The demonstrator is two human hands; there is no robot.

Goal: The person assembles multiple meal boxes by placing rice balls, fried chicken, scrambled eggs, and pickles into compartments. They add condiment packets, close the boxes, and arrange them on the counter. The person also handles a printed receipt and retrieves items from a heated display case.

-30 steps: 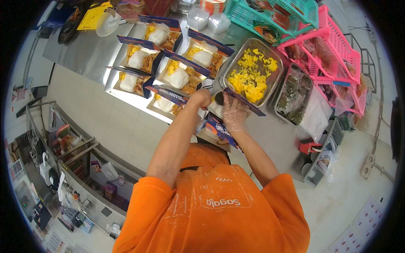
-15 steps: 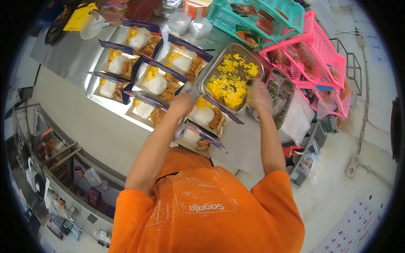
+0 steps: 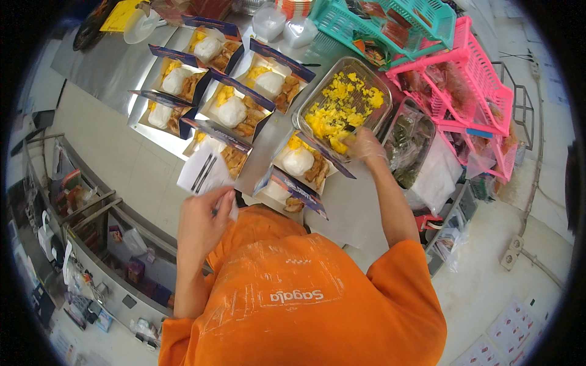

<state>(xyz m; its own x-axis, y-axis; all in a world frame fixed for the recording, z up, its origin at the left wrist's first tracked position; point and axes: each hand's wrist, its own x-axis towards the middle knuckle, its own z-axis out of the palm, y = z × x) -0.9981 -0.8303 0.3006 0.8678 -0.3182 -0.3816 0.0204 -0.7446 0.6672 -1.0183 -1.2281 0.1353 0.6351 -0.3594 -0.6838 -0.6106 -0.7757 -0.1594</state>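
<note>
My left hand (image 3: 204, 216) pinches a white paper slip (image 3: 200, 171) with dark bars, raised in front of the nearest boxes. My right hand (image 3: 368, 148), in a clear glove, is closed at the near edge of a metal tray (image 3: 300, 114) of yellow scrambled egg (image 3: 326, 125). A small dark object shows by its fingertips; I cannot make out what they hold. Several open meal boxes (image 3: 271, 112) with dark blue lids stand left of the tray. They hold white rice mounds (image 3: 232, 113), brown fried pieces (image 3: 248, 124) and egg. The slip partly covers one box.
A tray of dark green leaves in plastic (image 3: 403, 143) lies right of the egg. Beyond rise teal baskets (image 3: 348, 27) and pink baskets (image 3: 482, 76) with packets. Clear plastic tubs (image 3: 268, 23) stand at the back. White plastic sheets (image 3: 436, 174) lie at the counter's right edge.
My left hand has drawn back toward me and left from the boxes, with the paper slip now showing in it. My right hand has moved from the tray's right side to its near edge.
</note>
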